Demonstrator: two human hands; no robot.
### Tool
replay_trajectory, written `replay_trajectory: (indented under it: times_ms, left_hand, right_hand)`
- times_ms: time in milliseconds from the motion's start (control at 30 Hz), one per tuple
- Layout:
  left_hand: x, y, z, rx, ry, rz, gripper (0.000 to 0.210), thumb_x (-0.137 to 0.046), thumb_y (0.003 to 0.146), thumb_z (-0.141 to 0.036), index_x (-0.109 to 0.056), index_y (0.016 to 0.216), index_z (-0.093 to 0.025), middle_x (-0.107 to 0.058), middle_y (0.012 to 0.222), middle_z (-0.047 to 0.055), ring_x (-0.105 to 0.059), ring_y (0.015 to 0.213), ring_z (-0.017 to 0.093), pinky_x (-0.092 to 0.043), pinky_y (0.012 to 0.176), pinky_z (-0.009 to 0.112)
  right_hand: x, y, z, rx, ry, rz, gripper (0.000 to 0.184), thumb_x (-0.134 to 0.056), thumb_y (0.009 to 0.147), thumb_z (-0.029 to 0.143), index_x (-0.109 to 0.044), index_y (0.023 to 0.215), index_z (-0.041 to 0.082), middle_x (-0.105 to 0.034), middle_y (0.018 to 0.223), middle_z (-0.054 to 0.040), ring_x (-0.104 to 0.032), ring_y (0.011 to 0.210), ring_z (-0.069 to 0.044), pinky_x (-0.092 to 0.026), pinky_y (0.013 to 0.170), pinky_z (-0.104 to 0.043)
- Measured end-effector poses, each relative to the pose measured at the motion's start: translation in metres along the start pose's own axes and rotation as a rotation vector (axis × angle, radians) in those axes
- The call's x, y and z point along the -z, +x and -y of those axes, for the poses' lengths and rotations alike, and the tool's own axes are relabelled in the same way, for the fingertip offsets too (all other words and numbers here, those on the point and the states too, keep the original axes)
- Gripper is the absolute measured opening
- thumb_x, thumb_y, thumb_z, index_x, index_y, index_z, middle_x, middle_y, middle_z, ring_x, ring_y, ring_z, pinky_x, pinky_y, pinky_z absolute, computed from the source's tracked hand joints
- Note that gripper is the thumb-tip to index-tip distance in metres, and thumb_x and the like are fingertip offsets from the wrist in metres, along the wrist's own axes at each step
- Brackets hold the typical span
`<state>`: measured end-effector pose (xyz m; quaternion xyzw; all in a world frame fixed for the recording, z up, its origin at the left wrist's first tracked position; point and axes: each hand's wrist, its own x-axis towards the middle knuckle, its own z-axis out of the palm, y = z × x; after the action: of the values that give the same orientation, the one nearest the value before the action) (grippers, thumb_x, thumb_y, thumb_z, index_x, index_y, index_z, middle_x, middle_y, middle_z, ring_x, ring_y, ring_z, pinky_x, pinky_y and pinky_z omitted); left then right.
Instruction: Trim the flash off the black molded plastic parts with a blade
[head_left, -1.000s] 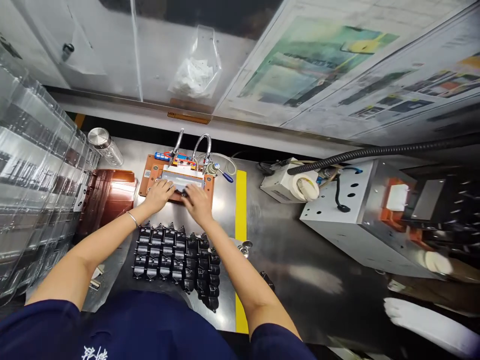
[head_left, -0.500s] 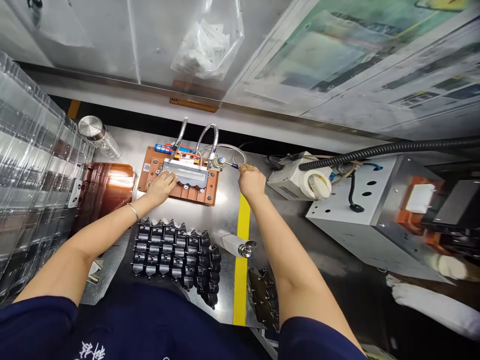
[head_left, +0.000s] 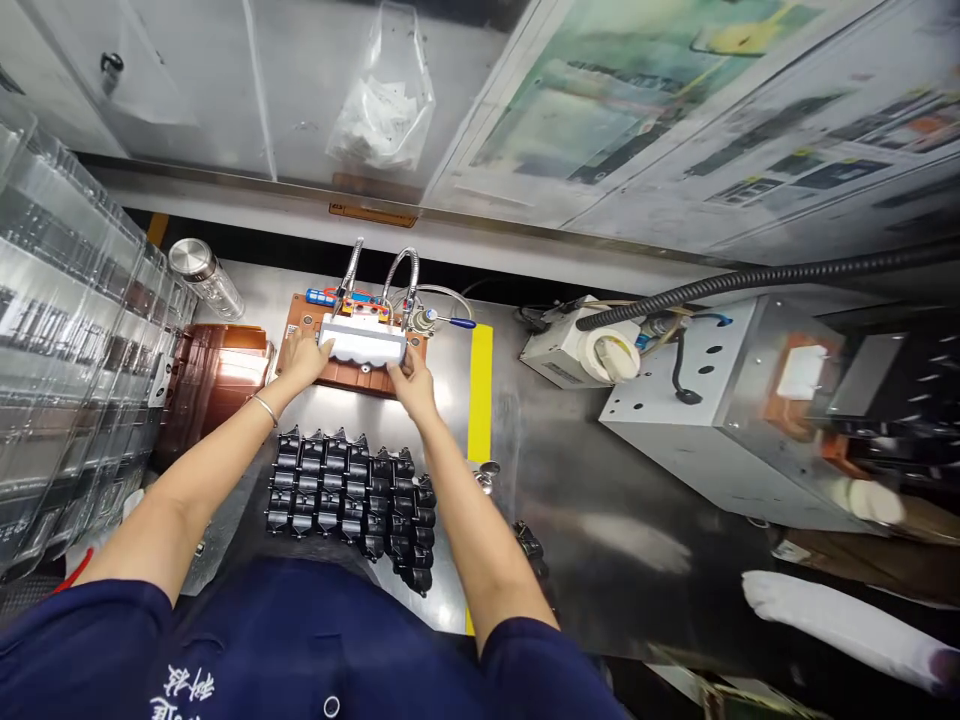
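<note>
A silver-grey block with a scalloped lower edge [head_left: 365, 344] sits at the brown fixture board [head_left: 296, 318], level and facing me. My left hand [head_left: 302, 362] grips its left end, thumb at the front and the other fingers partly hidden. On the right end, my right hand [head_left: 414, 382] pinches the block between thumb and fingers. Whether the block is lifted off the board I cannot tell. Just right of it, a toggle lever with a blue handle [head_left: 457, 322] points right, touched by neither hand. Flexible metal hoses [head_left: 405, 262] arch up behind the block.
Rows of black moulded parts [head_left: 345, 490] lie between my arms. A metal flask [head_left: 202, 275] and an amber bin [head_left: 232, 365] stand left, beside stacked clear trays [head_left: 82, 330]. Yellow tape [head_left: 481, 390] crosses the bench. At right are a grey machine box [head_left: 675, 440] and a white-sleeved arm [head_left: 832, 620].
My right hand has let go of the blue lever handle and moved left onto the block's right end. My left hand has shifted slightly left to the block's left end.
</note>
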<state>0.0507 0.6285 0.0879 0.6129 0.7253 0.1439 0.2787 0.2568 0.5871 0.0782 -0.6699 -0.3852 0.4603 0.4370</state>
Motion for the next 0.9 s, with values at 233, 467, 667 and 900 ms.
replay_trajectory:
  times_ms: [233, 467, 667, 900]
  left_hand:
    - [0.015, -0.128, 0.049, -0.429, -0.186, -0.152, 0.045, -0.066, 0.077, -0.019, -0.052, 0.119, -0.017, -0.063, 0.104, 0.009, -0.062, 0.1, 0.022, -0.051, 0.087, 0.037]
    - [0.054, -0.2, 0.066, -0.918, -0.128, -0.554, 0.047, -0.053, 0.079, -0.002, -0.053, 0.121, -0.022, -0.062, 0.111, 0.01, -0.058, 0.112, 0.022, -0.052, 0.093, 0.042]
    - [0.091, -0.222, 0.074, -1.046, -0.112, -0.553, 0.045, -0.046, 0.084, -0.004, -0.048, 0.126, -0.019, -0.064, 0.121, 0.013, -0.051, 0.127, 0.023, -0.049, 0.099, 0.048]
    - [0.118, -0.246, 0.08, -1.086, -0.006, -0.556, 0.037, -0.041, 0.089, -0.008, -0.052, 0.124, -0.015, -0.069, 0.113, 0.014, -0.051, 0.127, 0.022, -0.053, 0.096, 0.043]
  right_hand:
    - [0.017, -0.104, -0.009, 0.22, -0.057, -0.017, 0.045, -0.053, 0.075, 0.025, -0.058, 0.119, 0.018, -0.062, 0.123, -0.0122, -0.06, 0.109, -0.021, -0.053, 0.086, -0.034]
    - [0.0, -0.175, 0.018, 0.262, -0.185, 0.07, 0.048, -0.052, 0.081, 0.027, -0.055, 0.128, 0.02, -0.061, 0.125, -0.0125, -0.066, 0.081, -0.015, -0.055, 0.078, -0.031]
    - [-0.023, -0.197, 0.038, 0.286, -0.348, 0.081, 0.034, -0.052, 0.079, 0.028, -0.058, 0.111, 0.018, -0.07, 0.077, -0.0059, -0.069, 0.072, -0.021, -0.054, 0.07, -0.032]
    - [-0.058, -0.268, 0.076, 0.34, -0.286, 0.975, 0.02, -0.059, 0.082, 0.03, -0.059, 0.1, 0.021, -0.072, 0.072, -0.0029, -0.068, 0.062, -0.019, -0.052, 0.058, -0.027]
